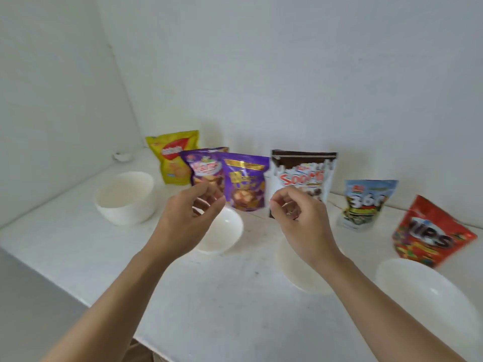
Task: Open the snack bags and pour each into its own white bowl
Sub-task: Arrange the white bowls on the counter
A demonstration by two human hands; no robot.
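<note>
Several snack bags stand along the back of a white table (222, 296): a yellow bag (173, 155), a purple bag (202, 165), a second purple bag (247, 182), a brown and white bag (304, 173), a pale blue bag (366, 202) and a red bag (428, 233). White bowls stand in front of them: one at far left (125, 197), one in the middle (224, 231), one under my right wrist (295, 270), one at front right (423, 296). My left hand (188, 218) and my right hand (300, 220) hover with curled fingers just before the purple bags, holding nothing.
The table fits into a corner of white walls. A small white object (121, 155) lies at the back left near the corner. The table's left and front edges drop off below my forearms.
</note>
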